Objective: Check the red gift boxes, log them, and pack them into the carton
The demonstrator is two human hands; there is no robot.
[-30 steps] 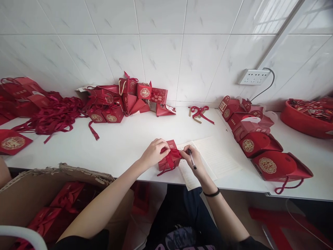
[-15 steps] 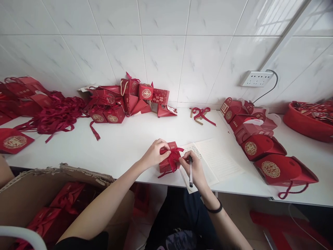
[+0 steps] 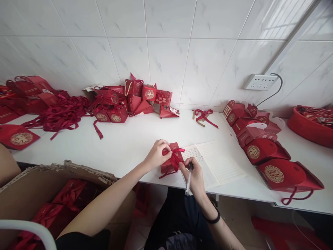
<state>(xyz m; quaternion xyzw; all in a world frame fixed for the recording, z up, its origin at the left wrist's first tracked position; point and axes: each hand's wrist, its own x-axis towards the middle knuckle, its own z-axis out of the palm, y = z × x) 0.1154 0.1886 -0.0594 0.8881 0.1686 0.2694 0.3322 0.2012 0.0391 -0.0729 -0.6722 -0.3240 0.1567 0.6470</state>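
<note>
A small red gift box sits near the table's front edge, with a red ribbon tied in a bow on it. My left hand comes in from the left, fingers closed in a pinch on the bow's left side. On the other side, my right hand pinches the lower right part of the ribbon between thumb and finger. A pen with a dark upper part is also tucked in that hand, its clear end angled down towards me. Written paper sheets lie beside the box, partly under my right hand.
Red gift boxes stand in a row at right, by a red basin. More boxes and a ribbon heap lie along the wall. A cardboard carton holds bowed boxes at lower left. Loose ribbon lies at the back.
My right hand has turned slightly, and the pen's lower end now tilts further left. Both hands keep their pinch on the ribbon. The whole view has shifted a little.
</note>
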